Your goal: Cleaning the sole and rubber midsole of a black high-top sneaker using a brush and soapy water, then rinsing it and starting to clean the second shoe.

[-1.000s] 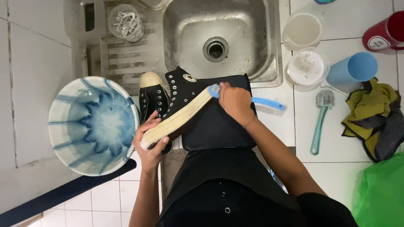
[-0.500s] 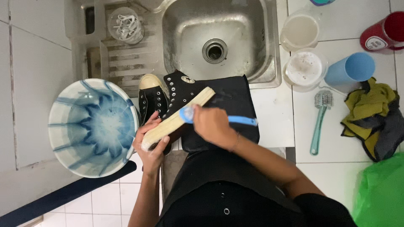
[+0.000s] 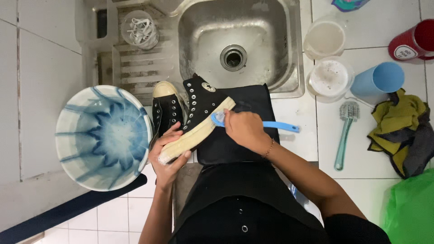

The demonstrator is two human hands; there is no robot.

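The right hand point(image 3: 246, 130) slid the blue brush point(image 3: 226, 119) back up the sole point(image 3: 199, 133).

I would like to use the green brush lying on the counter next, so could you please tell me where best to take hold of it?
Grip the green brush by its long, slim handle, coming from above with fingers across it. It lies flat on the white counter, bristle head toward the sink, handle end toward the person. That end lies bare, while the head sits close to a round tub.

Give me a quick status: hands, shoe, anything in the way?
Left hand grips black sneaker at the sole. Right hand holds blue brush on the sole. Second sneaker alongside, nothing blocking.
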